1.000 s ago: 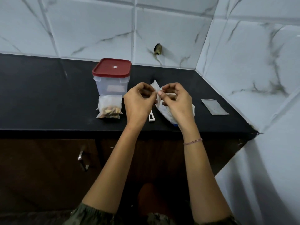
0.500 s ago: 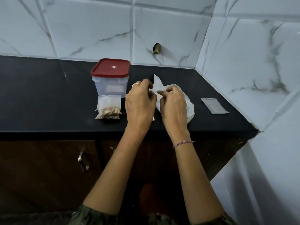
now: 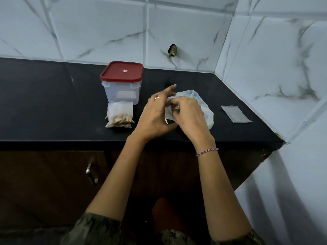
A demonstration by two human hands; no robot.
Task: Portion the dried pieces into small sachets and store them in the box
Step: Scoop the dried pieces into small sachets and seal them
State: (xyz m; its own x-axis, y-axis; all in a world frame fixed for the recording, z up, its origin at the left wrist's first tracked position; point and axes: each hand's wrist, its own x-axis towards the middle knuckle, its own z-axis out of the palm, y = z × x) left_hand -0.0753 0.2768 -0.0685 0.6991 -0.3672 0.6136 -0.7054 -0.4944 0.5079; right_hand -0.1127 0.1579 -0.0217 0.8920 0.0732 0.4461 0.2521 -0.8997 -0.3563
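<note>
1. One full sachet point(image 3: 119, 114) is made, and brown dried pieces point(image 3: 120, 119) are seen inside it.
2. It is stood on the black counter point(image 3: 44, 103), just in front of the box point(image 3: 122, 92).
3. The box is shut by its red lid point(image 3: 122, 71), so nothing is thought to be stored yet.
4. A small white sachet point(image 3: 169, 114) is pinched by the curled fingers of the right hand point(image 3: 190, 115), over a big plastic bag point(image 3: 205, 106).
5. The left hand point(image 3: 154, 117) is held beside it with one finger stretched out; a grip cannot be told.
6. An empty sachet point(image 3: 236, 114) is laid flat, well apart on the right.
7. Filling, closing and storing are left to be done.
8. The lid must be taken off first; it is the one thing in the way.
</note>
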